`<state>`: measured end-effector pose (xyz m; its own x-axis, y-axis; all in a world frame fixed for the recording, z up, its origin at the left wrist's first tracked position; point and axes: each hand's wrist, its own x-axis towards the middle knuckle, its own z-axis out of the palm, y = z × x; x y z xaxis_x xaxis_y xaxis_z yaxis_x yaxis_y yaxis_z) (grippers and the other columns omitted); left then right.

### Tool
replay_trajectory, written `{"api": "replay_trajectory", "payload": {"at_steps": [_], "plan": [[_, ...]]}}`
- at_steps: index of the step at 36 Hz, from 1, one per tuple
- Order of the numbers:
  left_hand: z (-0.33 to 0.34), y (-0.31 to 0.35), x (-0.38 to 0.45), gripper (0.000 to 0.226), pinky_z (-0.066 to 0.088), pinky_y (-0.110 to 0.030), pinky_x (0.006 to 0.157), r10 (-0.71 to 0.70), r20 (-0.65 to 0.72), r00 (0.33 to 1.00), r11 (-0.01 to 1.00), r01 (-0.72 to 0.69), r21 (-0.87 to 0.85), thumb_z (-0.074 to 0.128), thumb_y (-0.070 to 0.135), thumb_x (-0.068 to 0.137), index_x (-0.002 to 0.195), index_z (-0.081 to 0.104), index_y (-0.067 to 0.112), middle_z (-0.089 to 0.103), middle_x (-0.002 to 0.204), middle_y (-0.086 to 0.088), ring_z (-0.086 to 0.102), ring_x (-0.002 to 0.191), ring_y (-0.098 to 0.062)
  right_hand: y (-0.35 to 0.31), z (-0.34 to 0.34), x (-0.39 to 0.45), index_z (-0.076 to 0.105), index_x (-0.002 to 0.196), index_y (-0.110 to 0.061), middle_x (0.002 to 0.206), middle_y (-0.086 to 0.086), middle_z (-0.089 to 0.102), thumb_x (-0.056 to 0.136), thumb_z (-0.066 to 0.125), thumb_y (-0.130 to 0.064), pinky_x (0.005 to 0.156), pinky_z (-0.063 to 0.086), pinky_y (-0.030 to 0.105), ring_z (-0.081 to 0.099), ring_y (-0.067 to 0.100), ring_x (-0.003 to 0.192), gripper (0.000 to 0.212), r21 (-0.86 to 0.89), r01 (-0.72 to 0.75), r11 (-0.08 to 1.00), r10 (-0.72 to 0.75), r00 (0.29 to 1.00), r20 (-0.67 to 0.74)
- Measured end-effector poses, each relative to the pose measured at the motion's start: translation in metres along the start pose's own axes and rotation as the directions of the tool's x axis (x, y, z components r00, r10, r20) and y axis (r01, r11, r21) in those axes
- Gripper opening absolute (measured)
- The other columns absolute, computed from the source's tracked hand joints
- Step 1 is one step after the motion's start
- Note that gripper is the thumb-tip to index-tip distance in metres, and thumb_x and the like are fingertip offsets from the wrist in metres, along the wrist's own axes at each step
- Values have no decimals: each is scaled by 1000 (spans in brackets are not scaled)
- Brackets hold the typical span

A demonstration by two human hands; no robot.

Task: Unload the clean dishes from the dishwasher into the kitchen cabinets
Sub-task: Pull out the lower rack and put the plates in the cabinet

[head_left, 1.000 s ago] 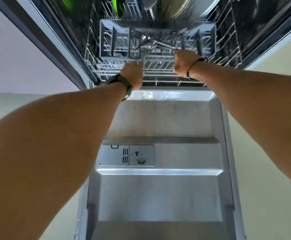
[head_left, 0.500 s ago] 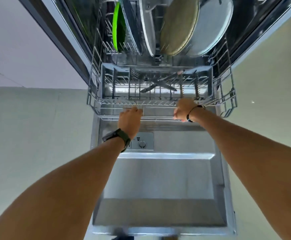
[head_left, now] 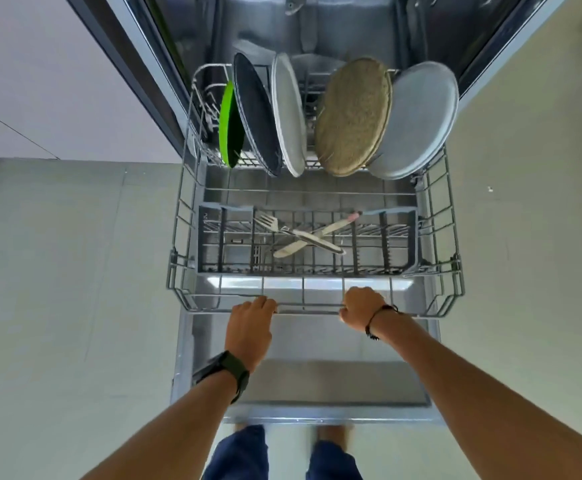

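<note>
Pulling: lower rack point(head_left: 182, 237) out over the open door point(head_left: 334, 382), both hands on its near front rail.
Left hand point(head_left: 249, 323): fingers curled over the front rail left of centre, clenched on the wire; watch point(head_left: 229, 372) on the wrist.
Right hand point(head_left: 360, 308): fingers hooked over the same rail right of centre, gripping the wire; cord bracelet point(head_left: 374, 322) on the wrist.
Doing it well: pull evenly with both hands, straight toward the body, so the rack rolls square and does not bind; slow near the end, so the standing plates do not knock together.
Plates, far end, left to right: green plate point(head_left: 227, 133) at far left, on edge; dark plate point(head_left: 256, 112) just beside it; pale plate point(head_left: 288, 112) next; speckled tan plate point(head_left: 353, 116) right of centre, leaning right; grey plate point(head_left: 417, 119) just beside or behind it, contact hard to judge.
Cutlery basket point(head_left: 400, 244): across the rack, between the plates and the gripped rail; fork point(head_left: 269, 221) and two longer pieces crossed over it, kind not clear.
Relative to the grip: cutlery near, just beyond the hands; plates well apart from both hands, at the far end.
Progress: judged early, nothing lifted yet.
Next reach: probably the cutlery or a plate, once the hands let go of the rail.
Risk: a jerk could rattle the leaning plates.
</note>
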<state>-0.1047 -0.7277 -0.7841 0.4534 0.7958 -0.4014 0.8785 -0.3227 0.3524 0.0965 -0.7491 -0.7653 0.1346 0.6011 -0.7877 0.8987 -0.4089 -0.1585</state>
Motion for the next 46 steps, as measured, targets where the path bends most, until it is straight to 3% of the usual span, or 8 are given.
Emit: {"api": "replay_trajectory", "payload": {"at_steps": [9, 13, 21, 25, 28, 36, 42, 46], "plan": [[20, 4, -52, 37, 39, -29, 91, -57, 61, 997, 997, 60, -41, 45, -11, 83, 110, 60, 9, 61, 109, -3, 59, 96, -21, 7, 50, -27, 60, 117, -3, 117, 13, 63, 93, 47, -17, 95, 48, 33, 58, 28, 110, 31, 42, 16, 999, -19, 997, 71], [25, 5, -72, 33, 47, -29, 75, -76, 43, 996, 995, 79, -61, 60, -15, 72, 92, 65, 10, 64, 89, -1, 61, 76, -19, 11, 71, -39, 62, 113, -3, 115, 12, 65, 94, 49, -17, 94, 49, 32, 60, 25, 108, 28, 44, 28, 999, -32, 994, 104], [29, 8, -85, 39, 43, -30, 88, -70, 85, 994, 994, 77, -82, 50, -14, 79, 108, 62, 9, 63, 104, -2, 60, 93, -22, 13, 83, -43, 62, 115, -5, 117, 10, 64, 94, 48, -18, 95, 48, 32, 59, 24, 110, 28, 43, 33, 999, -37, 995, 98], [32, 1, -84, 51, 54, -29, 57, -15, 62, 998, 1000, 17, -18, 79, -16, 37, 77, 66, 14, 64, 70, 2, 62, 56, -14, 14, 84, -41, 62, 116, -6, 118, 10, 63, 93, 48, -17, 95, 48, 32, 59, 25, 110, 29, 14, 50, 999, -51, 994, 94], [31, 0, -84, 55, 54, -26, 52, 21, 41, 999, 1000, -21, 17, 82, -14, 29, 72, 66, 15, 63, 66, 4, 61, 51, -11, 15, 86, -40, 63, 114, -5, 115, 10, 64, 93, 48, -16, 93, 49, 32, 60, 25, 107, 28, 10, 67, 998, -68, 993, 92], [25, 2, -79, 26, 51, -35, 79, -59, 76, 995, 985, 70, -156, 47, 1, 88, 113, 56, 5, 64, 96, -8, 62, 83, -23, 14, 78, -46, 62, 97, -8, 96, 5, 61, 94, 45, -20, 78, 44, 24, 56, 24, 102, 22, 76, 118, 990, -128, 981, 148], [11, 4, -73, 17, 49, -26, 68, -157, -60, 986, 956, 137, -259, 47, 6, 93, 105, 58, 1, 63, 95, -11, 60, 79, -20, 19, 51, -64, 44, 133, -14, 136, 5, 49, 89, 58, -28, 103, 39, 30, 47, 19, 125, 48, 265, 206, 942, -269, 935, 230], [9, 7, -62, 17, 37, -9, 59, -164, -90, 982, 938, 127, -321, 45, 1, 92, 102, 60, -1, 65, 93, -13, 55, 72, -14, 24, 31, -68, 51, 126, -13, 128, 5, 56, 92, 54, -31, 89, 38, 18, 53, 14, 115, 38, 358, 247, 900, -306, 945, 118]]}}
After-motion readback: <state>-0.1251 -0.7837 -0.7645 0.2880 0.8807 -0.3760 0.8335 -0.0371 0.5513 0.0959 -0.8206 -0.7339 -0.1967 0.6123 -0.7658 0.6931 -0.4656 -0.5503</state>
